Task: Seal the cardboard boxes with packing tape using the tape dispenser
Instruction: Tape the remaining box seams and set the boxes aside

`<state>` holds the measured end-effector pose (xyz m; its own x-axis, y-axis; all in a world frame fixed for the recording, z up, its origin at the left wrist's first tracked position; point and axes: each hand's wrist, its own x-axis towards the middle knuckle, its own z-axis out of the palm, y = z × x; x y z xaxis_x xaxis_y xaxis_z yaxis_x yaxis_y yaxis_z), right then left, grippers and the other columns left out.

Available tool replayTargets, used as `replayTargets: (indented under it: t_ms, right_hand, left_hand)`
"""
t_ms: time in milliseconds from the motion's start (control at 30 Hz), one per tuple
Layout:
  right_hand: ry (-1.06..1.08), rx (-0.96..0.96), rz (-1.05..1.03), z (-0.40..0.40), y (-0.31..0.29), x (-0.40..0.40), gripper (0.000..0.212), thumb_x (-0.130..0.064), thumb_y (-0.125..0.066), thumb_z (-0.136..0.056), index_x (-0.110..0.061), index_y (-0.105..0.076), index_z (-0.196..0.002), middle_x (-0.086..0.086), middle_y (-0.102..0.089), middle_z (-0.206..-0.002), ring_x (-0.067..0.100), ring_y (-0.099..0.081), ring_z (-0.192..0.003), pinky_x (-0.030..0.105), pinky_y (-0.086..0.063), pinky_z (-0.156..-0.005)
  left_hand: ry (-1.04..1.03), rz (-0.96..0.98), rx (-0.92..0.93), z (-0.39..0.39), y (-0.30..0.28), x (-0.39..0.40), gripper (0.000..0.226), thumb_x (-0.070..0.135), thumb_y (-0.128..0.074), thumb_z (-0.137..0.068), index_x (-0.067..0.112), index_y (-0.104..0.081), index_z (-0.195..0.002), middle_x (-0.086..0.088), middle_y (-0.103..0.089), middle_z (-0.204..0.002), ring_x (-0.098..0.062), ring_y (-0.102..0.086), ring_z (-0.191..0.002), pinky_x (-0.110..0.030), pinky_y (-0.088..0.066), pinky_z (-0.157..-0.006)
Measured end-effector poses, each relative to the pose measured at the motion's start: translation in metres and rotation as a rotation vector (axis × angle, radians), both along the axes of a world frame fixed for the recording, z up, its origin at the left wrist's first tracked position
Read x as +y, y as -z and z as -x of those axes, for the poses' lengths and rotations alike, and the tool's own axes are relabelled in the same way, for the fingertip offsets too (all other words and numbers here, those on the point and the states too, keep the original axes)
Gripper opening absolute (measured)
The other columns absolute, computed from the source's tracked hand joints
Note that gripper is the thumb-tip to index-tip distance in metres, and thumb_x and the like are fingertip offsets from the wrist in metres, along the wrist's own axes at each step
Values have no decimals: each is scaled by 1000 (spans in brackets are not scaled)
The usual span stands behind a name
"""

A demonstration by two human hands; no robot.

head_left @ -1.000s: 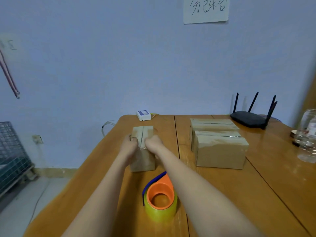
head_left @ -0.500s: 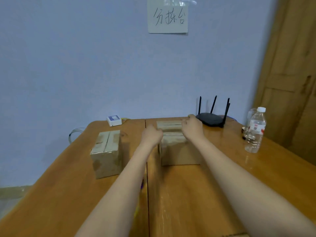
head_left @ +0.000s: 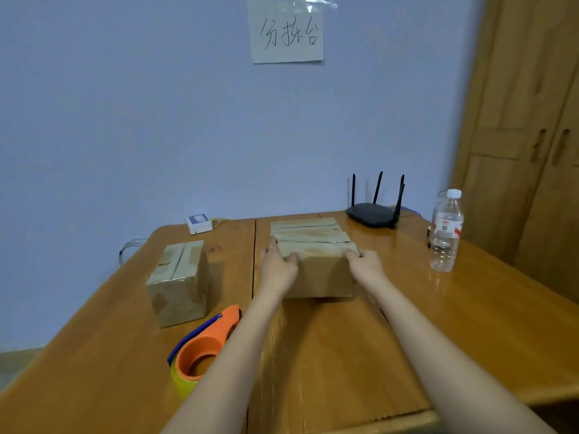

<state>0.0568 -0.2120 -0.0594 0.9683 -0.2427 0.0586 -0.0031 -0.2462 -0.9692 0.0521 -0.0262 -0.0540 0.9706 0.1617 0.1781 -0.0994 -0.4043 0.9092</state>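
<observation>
A wide cardboard box [head_left: 319, 274] stands in the middle of the wooden table [head_left: 344, 355], its near edge slightly lifted. My left hand [head_left: 277, 266] grips its left front corner and my right hand [head_left: 365, 264] grips its right front corner. Behind it sits a second box [head_left: 305, 225] with a taped top. A smaller taped box [head_left: 180, 281] stands to the left. The orange tape dispenser [head_left: 205, 346] with a yellow roll lies near my left forearm, untouched.
A black router [head_left: 372, 213] sits at the back of the table. A clear water bottle [head_left: 445, 231] stands at the right. A small white box [head_left: 199, 223] lies at the back left. A wooden cabinet [head_left: 526, 136] rises at the right.
Both hands left the small left box and went to the wide box. They slid from its top to its front corners and pulled it toward me.
</observation>
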Motion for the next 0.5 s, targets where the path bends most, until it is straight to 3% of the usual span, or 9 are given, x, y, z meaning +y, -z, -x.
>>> replayTargets:
  t_ms: [67,133,300,500]
  right_hand:
    - [-5,-55,65,24,-4,-7,50,-47,-50,-102,-6,-64,-126,13,-69,-121,32,-64,-110,44,-55,-86]
    - [-8,-73,156,58,-6,-16,68,-61,-48,-97,-11,-51,-143,4,-60,-135,25,-58,-123,44,-50,-101]
    - [-75,-71,172,133,8,-31,74,-65,-49,-92,-27,-36,-153,-4,-54,-142,14,-54,-123,37,-50,-102]
    - [-120,-3,293,161,30,-31,72,-65,-40,-95,-24,-34,-153,0,-42,-151,19,-39,-140,33,-35,-111]
  left_hand:
    - [30,-23,-51,19,-2,5,69,36,-55,-100,22,-21,-158,-7,-24,-160,-29,-35,-143,-48,-35,-116]
    - [80,-30,-92,42,-1,11,68,40,-56,-99,26,-23,-157,-1,-30,-159,-25,-38,-142,-48,-38,-114]
    - [205,20,-85,86,12,24,74,50,-59,-94,31,-22,-156,6,-36,-156,-15,-39,-137,-33,-42,-104]
    - [299,74,67,102,33,31,70,49,-58,-94,30,-27,-154,0,-37,-155,-22,-39,-140,-37,-41,-107]
